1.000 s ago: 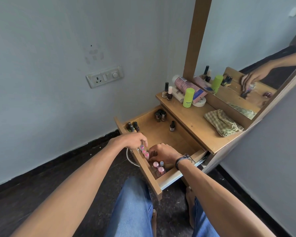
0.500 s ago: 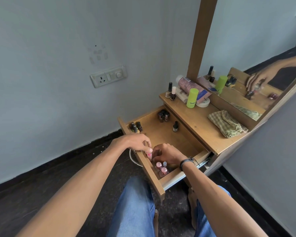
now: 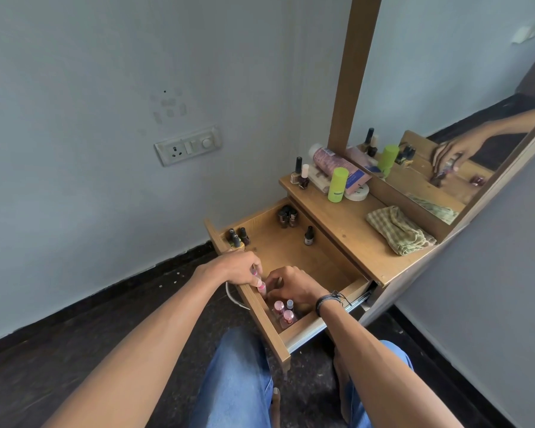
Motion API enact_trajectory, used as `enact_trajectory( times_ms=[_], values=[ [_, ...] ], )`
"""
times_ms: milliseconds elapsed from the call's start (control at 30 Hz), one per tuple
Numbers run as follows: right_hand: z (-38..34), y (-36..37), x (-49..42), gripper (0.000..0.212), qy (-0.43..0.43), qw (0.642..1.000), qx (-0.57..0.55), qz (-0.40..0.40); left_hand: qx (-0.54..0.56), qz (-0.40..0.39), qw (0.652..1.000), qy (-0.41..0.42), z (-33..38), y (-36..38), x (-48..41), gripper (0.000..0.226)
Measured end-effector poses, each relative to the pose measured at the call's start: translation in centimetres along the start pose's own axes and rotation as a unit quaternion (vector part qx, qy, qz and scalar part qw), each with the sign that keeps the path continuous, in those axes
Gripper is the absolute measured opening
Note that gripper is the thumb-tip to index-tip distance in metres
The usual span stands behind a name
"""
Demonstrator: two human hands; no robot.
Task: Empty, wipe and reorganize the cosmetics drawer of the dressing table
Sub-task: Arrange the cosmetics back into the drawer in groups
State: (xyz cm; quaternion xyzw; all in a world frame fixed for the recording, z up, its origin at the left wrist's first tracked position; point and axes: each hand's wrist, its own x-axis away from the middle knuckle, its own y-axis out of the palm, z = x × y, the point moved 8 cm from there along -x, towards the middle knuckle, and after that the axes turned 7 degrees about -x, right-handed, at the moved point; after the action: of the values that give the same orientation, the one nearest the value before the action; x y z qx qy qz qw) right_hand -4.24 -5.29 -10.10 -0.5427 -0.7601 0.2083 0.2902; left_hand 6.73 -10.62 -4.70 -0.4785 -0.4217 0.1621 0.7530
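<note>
Sorting stage, by the look of it. The drawer (image 3: 309, 267) of the dressing table is pulled right out over the person's knees. Its floor is mostly bare wood, with the bottles parked in little groups at the corners.

The left hand (image 3: 235, 268) hangs over the front wall of the drawer. Its fingertips are pinched on a pink-capped bottle (image 3: 261, 287), which sits just inside that wall. My guess is it's being lined up with the pink bottles (image 3: 283, 312) clustered in the near corner, so pinks go together.

The right hand (image 3: 294, 287) is down inside the drawer right beside it, knuckles up and fingers curled under. I can't tell whether it has hold of anything, since the fingers hide whatever's below.

The dark stuff seems split off on purpose:
- three dark nail polishes (image 3: 238, 237) in the far front corner
- another dark cluster (image 3: 287, 216) at the back
- one lone dropper-type bottle (image 3: 309, 236) by the back wall

Up on the tabletop there's a checked cloth (image 3: 399, 230) lying crumpled, so I'd say the wiping is done. A lime green tube (image 3: 337, 184), a pink-labelled bottle (image 3: 337, 163) on its side and two nail polishes (image 3: 300, 174) aren't back in yet.
</note>
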Motion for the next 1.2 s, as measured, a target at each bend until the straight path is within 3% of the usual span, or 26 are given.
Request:
enact_trajectory(
  times_ms=[933,1200],
  values=[
    [0.38,0.2,-0.33,0.019,0.009,1.0,0.004,-0.003,0.009,-0.01,1.0,-0.012,-0.45,0.06,-0.07,0.04],
    [0.41,0.24,-0.2,0.022,0.016,0.999,-0.028,-0.013,0.023,-0.008,1.0,-0.009,0.11,-0.34,0.35,0.061]
  ],
)
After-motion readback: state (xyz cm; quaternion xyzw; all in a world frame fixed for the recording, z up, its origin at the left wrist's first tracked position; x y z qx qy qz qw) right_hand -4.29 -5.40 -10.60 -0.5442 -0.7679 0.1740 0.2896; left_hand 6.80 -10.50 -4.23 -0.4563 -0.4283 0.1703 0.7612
